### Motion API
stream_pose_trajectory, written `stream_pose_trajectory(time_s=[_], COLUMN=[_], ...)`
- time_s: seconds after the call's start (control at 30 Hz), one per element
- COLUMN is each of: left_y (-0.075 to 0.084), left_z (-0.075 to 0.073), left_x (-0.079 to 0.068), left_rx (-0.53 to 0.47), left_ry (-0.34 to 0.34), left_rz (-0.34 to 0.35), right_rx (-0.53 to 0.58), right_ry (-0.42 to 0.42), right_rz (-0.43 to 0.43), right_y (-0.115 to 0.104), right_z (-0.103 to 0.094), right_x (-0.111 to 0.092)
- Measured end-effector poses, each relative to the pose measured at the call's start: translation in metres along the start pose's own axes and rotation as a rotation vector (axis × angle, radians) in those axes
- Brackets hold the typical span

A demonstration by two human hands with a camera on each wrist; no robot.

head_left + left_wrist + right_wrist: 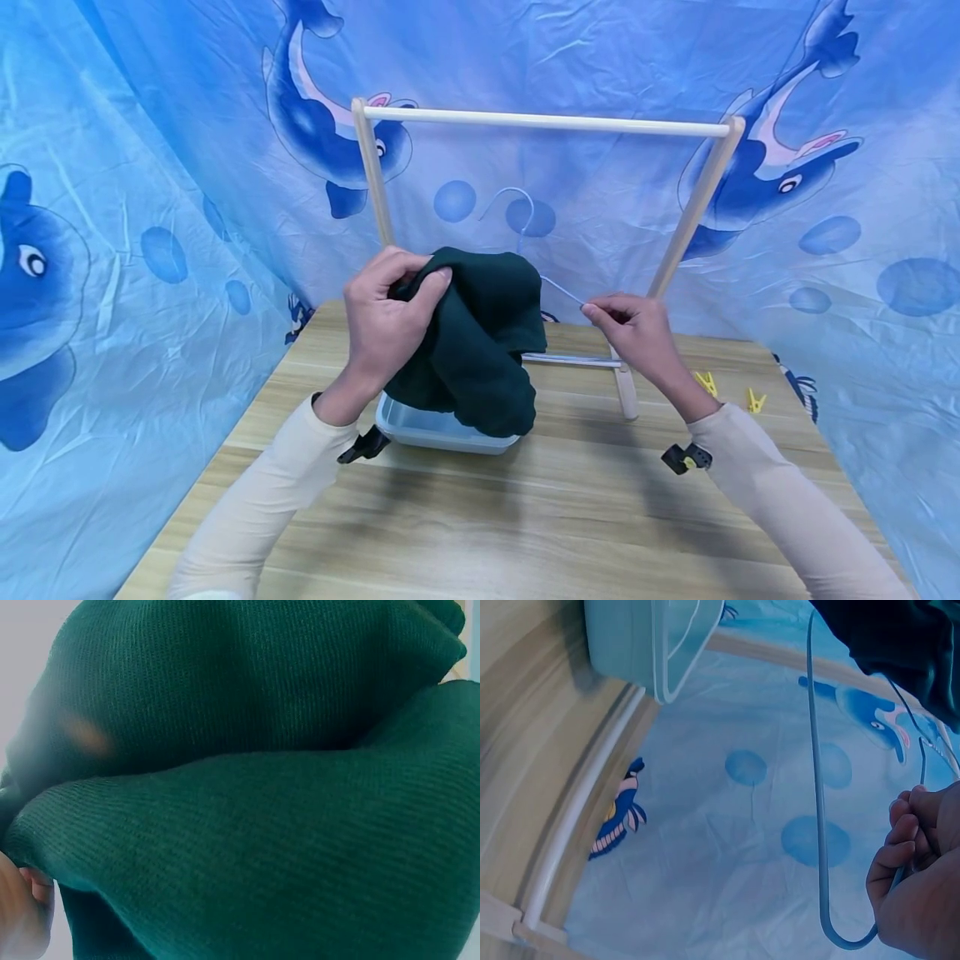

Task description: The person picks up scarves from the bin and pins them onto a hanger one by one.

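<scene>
A dark green knitted garment (pixel 487 333) hangs bunched from my left hand (pixel 386 317), which pinches its upper edge between thumb and fingers. It fills most of the left wrist view, its ribbed folds (pixel 262 847) close to the camera. My right hand (pixel 637 333) grips a pale wire hanger (pixel 562 288) near one end of its sloping arm. The hanger's hook points up, above the garment, which hides the hanger's left part. In the right wrist view the fingers curl round the wire near the bend, and the long bottom bar (pixel 817 765) shows bare.
A light blue plastic basin (pixel 450 435) sits on the wooden table (pixel 465 533) below the garment. Behind the hands stands a rack with a white top bar (pixel 547 122) and wooden legs. Two yellow clothespins (pixel 706 383) lie at the right. A blue dolphin-print curtain (pixel 600 50) surrounds the table.
</scene>
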State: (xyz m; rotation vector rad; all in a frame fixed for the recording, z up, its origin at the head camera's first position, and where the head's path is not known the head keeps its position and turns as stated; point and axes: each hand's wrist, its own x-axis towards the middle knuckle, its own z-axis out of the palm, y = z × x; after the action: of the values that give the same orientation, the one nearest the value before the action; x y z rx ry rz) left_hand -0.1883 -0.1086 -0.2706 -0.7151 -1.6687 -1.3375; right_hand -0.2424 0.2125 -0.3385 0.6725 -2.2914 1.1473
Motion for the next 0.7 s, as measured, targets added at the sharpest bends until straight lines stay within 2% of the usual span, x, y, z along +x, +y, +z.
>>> stream_pose_trajectory(time_s=[0.2,0.43,0.7], left_y=[-0.002,-0.004,-0.01], left_z=[0.003,0.007,0.01], left_x=[-0.001,-0.003,-0.006], left_rx=[0.039,0.069,0.101], left_ry=[-0.032,-0.078,-0.089], left_rz=[0.046,0.047,0.048], right_rx=[0.02,0.026,0.064], right_ry=[-0.009,-0.003,-0.027], right_rz=[-0.025,-0.05,-0.073], right_y=[-0.004,-0.009,-0.016], right_z=[0.01,0.014,0.018], right_x=[0.0,0.003,0.005])
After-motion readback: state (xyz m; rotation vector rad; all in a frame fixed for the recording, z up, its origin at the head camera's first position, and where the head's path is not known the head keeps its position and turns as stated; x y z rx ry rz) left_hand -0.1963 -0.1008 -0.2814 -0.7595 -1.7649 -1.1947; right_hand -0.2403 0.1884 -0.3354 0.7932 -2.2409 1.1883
